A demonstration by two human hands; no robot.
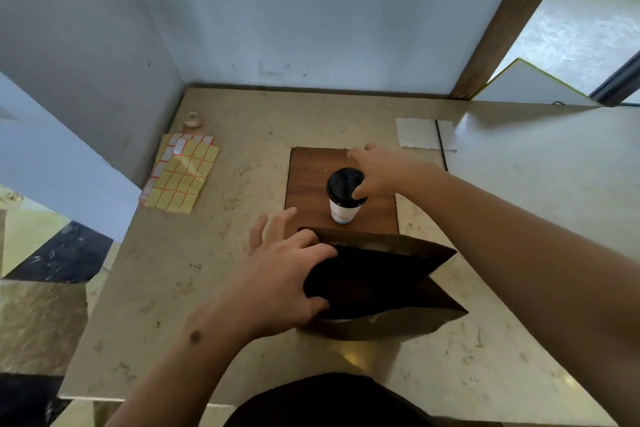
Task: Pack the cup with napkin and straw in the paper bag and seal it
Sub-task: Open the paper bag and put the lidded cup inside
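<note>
My right hand (377, 172) is wrapped around the top of the cup (344, 194), with my fingers on its black lid (343, 183). The cup stands upright on the brown wooden board (311, 180), just behind the paper bag (377, 284). I cannot tell if it has left the board yet.

My left hand (280, 284) pinches the left edge of the bag's mouth, thumb outside and fingers tucked inside, and holds the mouth wide open. The bag stands on the table (173, 288) and looks dark and empty inside.

I think this is the step of putting the cup in the bag. Next I need to lift the cup straight up, bring it over the open mouth and lower it in without tipping it.

The white napkin (415, 133) and the thin dark straw (440, 142) lie near the back right. The sticker sheets (183, 177) lie at the left, maybe for sealing.
</note>
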